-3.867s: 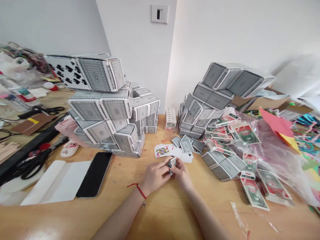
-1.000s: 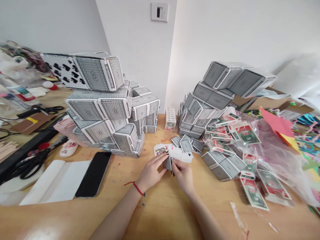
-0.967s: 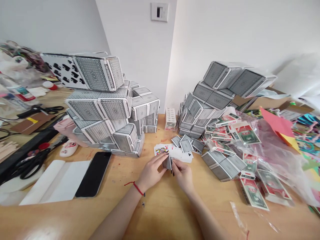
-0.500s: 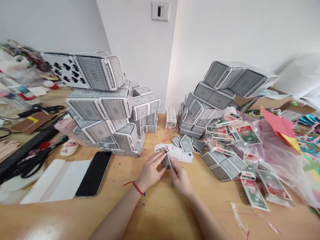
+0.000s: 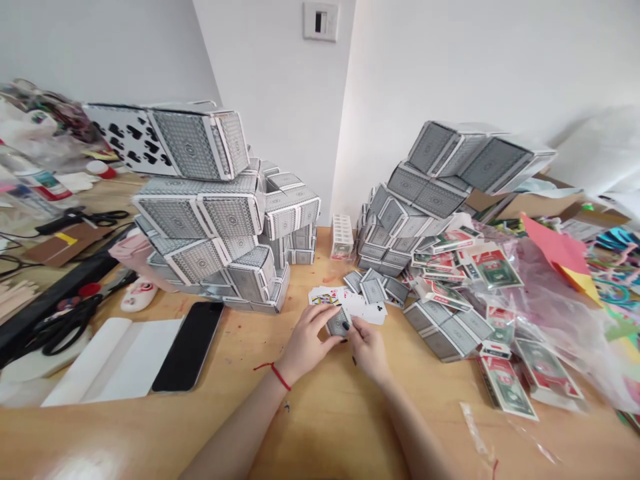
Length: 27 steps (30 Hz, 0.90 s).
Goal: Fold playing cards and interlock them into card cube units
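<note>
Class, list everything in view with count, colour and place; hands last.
Held card: 1, grey, between hands
Loose cards: several, mostly white, beyond hands
Small card pieces: several, grey, behind loose cards
Card stacks: 2, grey, left and right
Low card block: 1, grey, right of hands
Card packs: many, red and green, right
Small box: 1, mostly white, between stacks
Phone: 1, black, left of hands
Paper: 1, white, left of phone
Scissors: 2, black, far left
Bottle: 1, clear, far left
Coloured paper: uncountable, red and yellow, right
Craft clutter: uncountable, multicoloured, both edges
Wall plate: 1, white, wall
Desk: 1, tan, underneath
Bracelet: 1, red, left wrist
Left hand: 1, dark nails, gripping held card
Right hand: 1, dark nails, touching held card
</note>
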Each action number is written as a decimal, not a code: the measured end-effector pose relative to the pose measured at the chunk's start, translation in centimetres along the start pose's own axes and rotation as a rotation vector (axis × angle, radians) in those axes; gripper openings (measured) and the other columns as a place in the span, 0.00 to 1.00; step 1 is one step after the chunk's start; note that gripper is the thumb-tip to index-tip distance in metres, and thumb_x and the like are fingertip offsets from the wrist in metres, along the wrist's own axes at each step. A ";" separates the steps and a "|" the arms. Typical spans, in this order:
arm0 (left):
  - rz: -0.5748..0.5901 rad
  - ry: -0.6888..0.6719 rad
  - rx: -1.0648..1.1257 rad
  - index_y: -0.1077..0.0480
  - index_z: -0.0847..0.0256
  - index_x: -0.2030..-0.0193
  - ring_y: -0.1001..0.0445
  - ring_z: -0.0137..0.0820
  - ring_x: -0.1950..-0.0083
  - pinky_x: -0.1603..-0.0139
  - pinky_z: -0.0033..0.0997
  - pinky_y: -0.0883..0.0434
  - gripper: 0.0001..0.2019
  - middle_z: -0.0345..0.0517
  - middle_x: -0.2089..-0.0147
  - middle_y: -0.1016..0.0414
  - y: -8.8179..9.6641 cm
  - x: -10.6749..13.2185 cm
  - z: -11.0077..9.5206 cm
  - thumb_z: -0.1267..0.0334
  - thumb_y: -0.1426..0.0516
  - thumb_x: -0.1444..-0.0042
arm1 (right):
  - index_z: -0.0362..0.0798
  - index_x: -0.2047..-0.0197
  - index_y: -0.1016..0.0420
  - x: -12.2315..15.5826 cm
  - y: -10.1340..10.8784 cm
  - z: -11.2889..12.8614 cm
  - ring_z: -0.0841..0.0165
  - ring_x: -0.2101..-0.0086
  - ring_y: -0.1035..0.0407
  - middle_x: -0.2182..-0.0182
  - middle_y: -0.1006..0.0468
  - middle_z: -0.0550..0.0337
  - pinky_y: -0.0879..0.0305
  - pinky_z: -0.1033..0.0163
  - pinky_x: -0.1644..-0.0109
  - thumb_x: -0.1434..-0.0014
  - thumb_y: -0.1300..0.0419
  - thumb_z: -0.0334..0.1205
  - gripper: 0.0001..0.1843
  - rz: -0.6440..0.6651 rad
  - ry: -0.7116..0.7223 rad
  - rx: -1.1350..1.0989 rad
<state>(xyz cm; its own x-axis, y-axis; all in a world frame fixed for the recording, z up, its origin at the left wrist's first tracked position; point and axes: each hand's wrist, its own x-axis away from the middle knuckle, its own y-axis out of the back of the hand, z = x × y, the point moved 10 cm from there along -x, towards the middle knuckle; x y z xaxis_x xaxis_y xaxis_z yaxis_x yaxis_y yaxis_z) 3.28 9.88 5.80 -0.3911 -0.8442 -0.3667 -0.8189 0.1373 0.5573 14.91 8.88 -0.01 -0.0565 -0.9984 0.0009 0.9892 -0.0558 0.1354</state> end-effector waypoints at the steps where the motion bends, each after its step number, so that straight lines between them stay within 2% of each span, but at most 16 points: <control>1: -0.007 0.040 0.044 0.36 0.55 0.50 0.35 0.36 0.49 0.49 0.42 0.35 0.22 0.48 0.51 0.32 0.1 0.0 0.3 0.66 0.41 0.54 | 0.47 0.75 0.34 0.0 -0.1 -0.2 0.74 0.86 0.46 0.87 0.40 0.68 0.51 0.69 0.83 0.47 0.48 0.49 0.15 0.029 -0.026 -0.020; 3: -0.013 0.132 0.137 0.33 0.58 0.57 0.31 0.34 0.57 0.57 0.37 0.31 0.14 0.46 0.59 0.29 0.3 0.1 1.3 0.65 0.42 0.53 | 0.47 0.76 0.35 0.0 -0.5 -0.4 0.76 0.88 0.47 0.89 0.41 0.69 0.53 0.69 0.85 0.47 0.47 0.51 0.16 0.101 -0.057 -0.028; 5: -0.009 0.225 0.225 0.32 0.61 0.65 0.30 0.30 0.66 0.65 0.31 0.30 0.06 0.44 0.67 0.28 0.1 0.3 2.4 0.63 0.45 0.50 | 0.47 0.78 0.35 0.1 -1.2 -0.3 0.76 0.88 0.46 0.88 0.37 0.67 0.52 0.70 0.85 0.47 0.47 0.52 0.18 0.180 -0.078 -0.026; 7: 0.000 0.301 0.309 0.31 0.63 0.69 0.31 0.28 0.71 0.70 0.27 0.32 0.08 0.42 0.73 0.29 -0.3 0.5 3.4 0.61 0.47 0.48 | 0.47 0.79 0.37 0.3 -1.7 -0.3 0.76 0.89 0.46 0.89 0.37 0.67 0.53 0.70 0.85 0.47 0.48 0.54 0.20 0.230 -0.107 -0.046; 9: -0.015 0.352 0.401 0.31 0.64 0.70 0.31 0.27 0.73 0.73 0.26 0.33 0.10 0.42 0.74 0.28 -0.6 0.6 4.3 0.58 0.47 0.48 | 0.47 0.80 0.39 0.3 -1.9 -0.2 0.77 0.90 0.48 0.91 0.39 0.68 0.55 0.70 0.86 0.47 0.47 0.54 0.21 0.252 -0.126 -0.076; 12: -0.089 0.418 0.511 0.31 0.65 0.68 0.30 0.29 0.73 0.74 0.27 0.32 0.13 0.43 0.74 0.27 -0.7 0.6 5.8 0.55 0.48 0.48 | 0.46 0.82 0.39 0.0 -1.2 -0.2 0.78 0.89 0.50 0.92 0.41 0.69 0.56 0.70 0.86 0.49 0.45 0.55 0.22 0.192 -0.131 -0.131; 14: -0.143 0.443 0.499 0.31 0.65 0.66 0.29 0.29 0.74 0.74 0.28 0.31 0.15 0.43 0.75 0.27 -0.3 0.8 6.5 0.55 0.51 0.46 | 0.46 0.83 0.39 -0.5 0.5 -0.4 0.78 0.88 0.50 0.91 0.40 0.68 0.55 0.70 0.85 0.49 0.45 0.54 0.22 0.073 -0.127 -0.206; 16: -0.175 0.401 0.366 0.32 0.65 0.64 0.28 0.31 0.71 0.70 0.31 0.29 0.14 0.45 0.72 0.26 0.7 0.7 6.4 0.57 0.52 0.45 | 0.46 0.82 0.38 -1.0 2.8 -0.8 0.77 0.86 0.48 0.89 0.39 0.67 0.52 0.70 0.83 0.50 0.43 0.52 0.19 -0.085 -0.119 -0.338; 19: -0.149 0.200 0.065 0.31 0.61 0.61 0.29 0.34 0.56 0.54 0.38 0.32 0.09 0.48 0.60 0.27 1.6 0.2 4.4 0.64 0.50 0.46 | 0.47 0.76 0.34 -1.5 5.8 -1.7 0.76 0.82 0.43 0.82 0.31 0.64 0.46 0.69 0.78 0.54 0.39 0.47 0.12 -0.248 -0.104 -0.549; 22: -0.075 0.031 -0.119 0.34 0.57 0.53 0.36 0.35 0.45 0.45 0.44 0.38 0.14 0.47 0.50 0.32 0.9 0.0 2.8 0.69 0.50 0.47 | 0.47 0.74 0.33 -1.7 8.0 -2.9 0.74 0.80 0.40 0.73 0.25 0.61 0.43 0.66 0.76 0.57 0.37 0.43 0.11 -0.340 -0.132 -0.595; 25: -0.019 -0.020 -0.231 0.41 0.56 0.45 0.41 0.36 0.41 0.43 0.46 0.40 0.20 0.48 0.44 0.36 -0.4 0.0 2.8 0.69 0.50 0.46 | 0.48 0.75 0.33 -1.6 9.2 -4.1 0.72 0.81 0.40 0.76 0.25 0.62 0.43 0.65 0.77 0.58 0.37 0.43 0.10 -0.404 -0.167 -0.550; 27: -0.005 -0.025 -0.280 0.41 0.57 0.45 0.40 0.36 0.41 0.44 0.47 0.39 0.20 0.48 0.44 0.36 -0.9 -0.1 3.3 0.69 0.50 0.46 | 0.48 0.77 0.33 -1.6 9.3 -4.5 0.71 0.81 0.39 0.79 0.27 0.63 0.44 0.65 0.78 0.57 0.38 0.45 0.10 -0.403 -0.168 -0.500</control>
<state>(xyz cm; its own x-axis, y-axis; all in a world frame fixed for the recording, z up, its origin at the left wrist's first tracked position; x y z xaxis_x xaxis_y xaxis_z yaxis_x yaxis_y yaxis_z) 2.68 11.55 2.92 -0.4005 -0.8311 -0.3859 -0.6741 -0.0180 0.7384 24.85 9.96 -3.20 -0.4156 -0.8858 0.2064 0.8272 -0.4625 -0.3190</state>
